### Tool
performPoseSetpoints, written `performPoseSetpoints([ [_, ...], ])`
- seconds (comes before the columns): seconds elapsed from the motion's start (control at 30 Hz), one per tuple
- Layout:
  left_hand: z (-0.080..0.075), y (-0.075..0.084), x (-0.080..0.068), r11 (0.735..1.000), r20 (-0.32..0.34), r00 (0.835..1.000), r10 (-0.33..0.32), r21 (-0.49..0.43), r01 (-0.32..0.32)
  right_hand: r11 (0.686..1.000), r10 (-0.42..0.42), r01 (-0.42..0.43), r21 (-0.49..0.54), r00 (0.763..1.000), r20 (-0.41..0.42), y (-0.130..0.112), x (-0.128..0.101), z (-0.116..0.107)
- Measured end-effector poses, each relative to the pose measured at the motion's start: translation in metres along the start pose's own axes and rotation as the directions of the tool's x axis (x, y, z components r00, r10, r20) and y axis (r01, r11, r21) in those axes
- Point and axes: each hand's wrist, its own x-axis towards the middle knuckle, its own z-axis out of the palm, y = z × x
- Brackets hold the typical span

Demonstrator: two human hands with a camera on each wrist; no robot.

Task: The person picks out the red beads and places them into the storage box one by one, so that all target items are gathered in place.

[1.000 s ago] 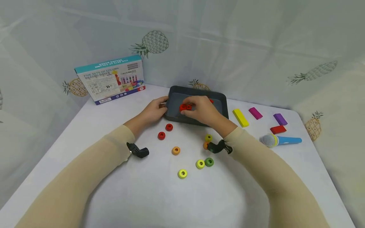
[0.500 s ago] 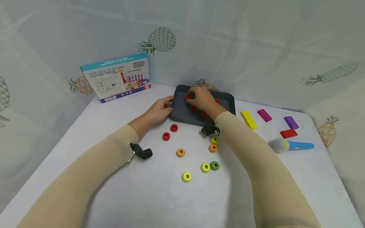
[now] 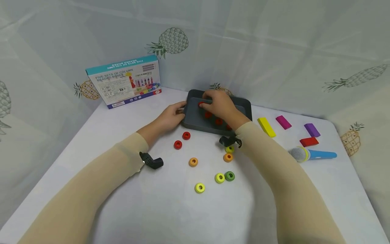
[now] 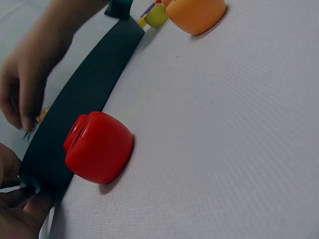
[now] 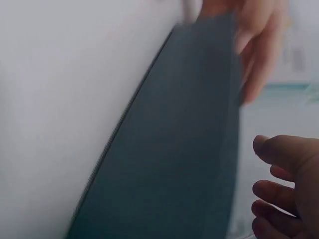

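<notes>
My left hand (image 3: 170, 118) grips the left wall of a dark grey tray (image 3: 195, 124), its fingers at the tray's corner in the left wrist view. Over the tray hovers my right hand (image 3: 220, 104). Its thumb and fingers stand apart with nothing between them in the right wrist view. Just by those fingertips a red bead (image 3: 201, 104) lies in the tray. Several more red beads, one of them a bead (image 3: 218, 121) under the wrist, are in the tray too. Two red beads (image 3: 178, 144) lie on the table in front of it, close together in the left wrist view.
Nearer on the white table are orange beads (image 3: 193, 162), yellow beads (image 3: 199, 188) and a green bead (image 3: 230, 176). To the right are a yellow block (image 3: 266, 127), several other coloured blocks and a toy microphone (image 3: 313, 154). A printed box (image 3: 125, 83) stands back left.
My right hand carried a red bead to the tray's far left, let it go there and drew slightly right. My left hand stays at the tray. The head view shifted a little.
</notes>
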Motion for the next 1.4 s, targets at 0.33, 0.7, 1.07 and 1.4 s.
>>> performPoseSetpoints([
  [0.33, -0.006, -0.006, 0.003, 0.999, 0.009, 0.999, 0.035, -0.024, -0.035, 0.960, -0.274, 0.276, 0.038, 0.960, -0.047, -0.066, -0.061, -0.002],
  [0.7, -0.009, -0.013, 0.006, 0.998, 0.007, 0.998, 0.067, -0.022, -0.067, 0.936, -0.350, 0.342, 0.088, 0.930, 0.108, -0.099, -0.088, 0.058],
  [1.07, -0.005, -0.009, 0.006, 0.996, 0.001, 0.996, 0.091, -0.023, -0.091, 0.940, -0.340, 0.341, 0.011, 0.930, 0.138, -0.102, -0.094, 0.073],
  [1.4, -0.002, -0.005, 0.001, 0.996, 0.007, 0.996, 0.085, -0.020, -0.085, 0.948, -0.313, 0.306, 0.085, 0.946, 0.086, -0.105, -0.099, 0.044],
])
